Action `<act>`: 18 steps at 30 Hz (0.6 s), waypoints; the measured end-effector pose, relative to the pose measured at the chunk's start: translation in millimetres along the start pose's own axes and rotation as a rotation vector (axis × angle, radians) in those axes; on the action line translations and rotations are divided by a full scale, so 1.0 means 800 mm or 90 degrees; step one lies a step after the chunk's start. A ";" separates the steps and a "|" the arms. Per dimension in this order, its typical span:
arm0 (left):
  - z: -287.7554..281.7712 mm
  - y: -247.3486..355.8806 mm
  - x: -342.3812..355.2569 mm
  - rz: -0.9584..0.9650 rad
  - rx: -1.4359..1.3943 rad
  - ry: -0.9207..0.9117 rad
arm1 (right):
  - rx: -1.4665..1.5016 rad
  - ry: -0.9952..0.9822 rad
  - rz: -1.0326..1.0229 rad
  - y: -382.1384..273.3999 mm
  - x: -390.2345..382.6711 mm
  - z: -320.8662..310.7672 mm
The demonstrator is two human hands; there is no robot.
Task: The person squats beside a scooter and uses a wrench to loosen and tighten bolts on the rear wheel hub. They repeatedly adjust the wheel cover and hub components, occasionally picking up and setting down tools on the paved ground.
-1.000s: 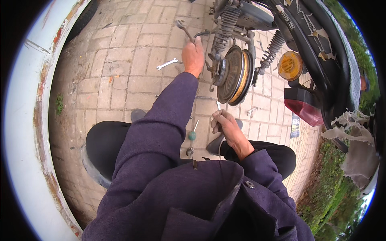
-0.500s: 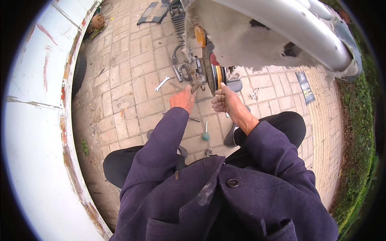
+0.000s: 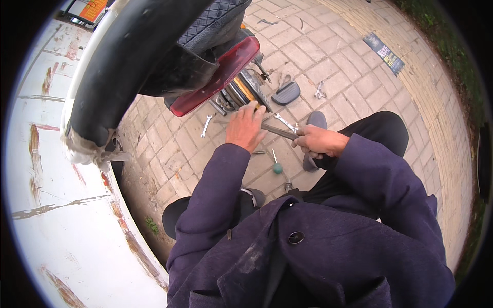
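My right hand [image 3: 321, 141] is closed round the end of a flat metal bar [image 3: 279, 131], which slants up to the left. Its far end passes behind my left hand [image 3: 246, 126]. The left hand lies with its back up and fingers stretched toward a wheel [image 3: 245, 91] that has a black rim and a yellow-brown band. Whether those fingers touch the wheel or the bar is hidden. Just beyond the bar, a silver wrench [image 3: 285, 122] lies near my shoe. Another wrench [image 3: 206, 126] rests on the paving to the left of my left hand.
Above the wheel hang a red light [image 3: 221, 77] and a black padded seat [image 3: 210, 25]. A screwdriver with a green ball handle [image 3: 278, 168] lies between my feet. Further off are a grey pedal [image 3: 286, 94] and a small metal part [image 3: 320, 90]. A scratched white panel [image 3: 56, 205] stands at left.
My right hand has come away from the wheel and now grips the metal bar. The left hand has lost its curled grip and reaches toward the wheel. The view has swung right.
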State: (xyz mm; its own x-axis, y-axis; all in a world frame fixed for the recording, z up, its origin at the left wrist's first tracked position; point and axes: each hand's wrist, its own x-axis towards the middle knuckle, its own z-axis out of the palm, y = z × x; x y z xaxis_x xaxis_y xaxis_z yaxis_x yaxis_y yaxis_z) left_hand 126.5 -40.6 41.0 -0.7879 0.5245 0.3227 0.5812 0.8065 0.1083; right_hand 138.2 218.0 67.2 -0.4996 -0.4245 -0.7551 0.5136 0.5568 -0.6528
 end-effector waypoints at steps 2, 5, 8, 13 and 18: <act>-0.014 -0.030 0.023 -0.237 -0.089 0.033 | -0.085 0.043 0.008 0.005 -0.034 -0.024; -0.010 -0.064 0.054 -0.396 -0.118 0.046 | -0.210 0.145 -0.026 0.009 -0.081 -0.051; 0.022 -0.074 0.085 -0.400 -0.118 0.076 | -0.274 0.236 -0.040 0.004 -0.096 -0.083; 0.071 -0.077 0.117 -0.395 0.016 0.107 | -0.342 0.360 -0.153 -0.023 -0.006 -0.122; 0.086 -0.086 0.116 -0.415 -0.018 0.096 | -0.334 0.356 -0.157 -0.048 0.063 -0.132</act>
State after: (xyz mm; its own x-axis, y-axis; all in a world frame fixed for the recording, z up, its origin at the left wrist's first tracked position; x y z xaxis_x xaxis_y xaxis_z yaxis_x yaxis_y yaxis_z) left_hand -0.3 -28.7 -1.2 -0.9435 -0.1131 0.3115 0.0029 0.9371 0.3490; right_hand 19.8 250.4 60.7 -0.9025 -0.2362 -0.3601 0.0178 0.8150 -0.5792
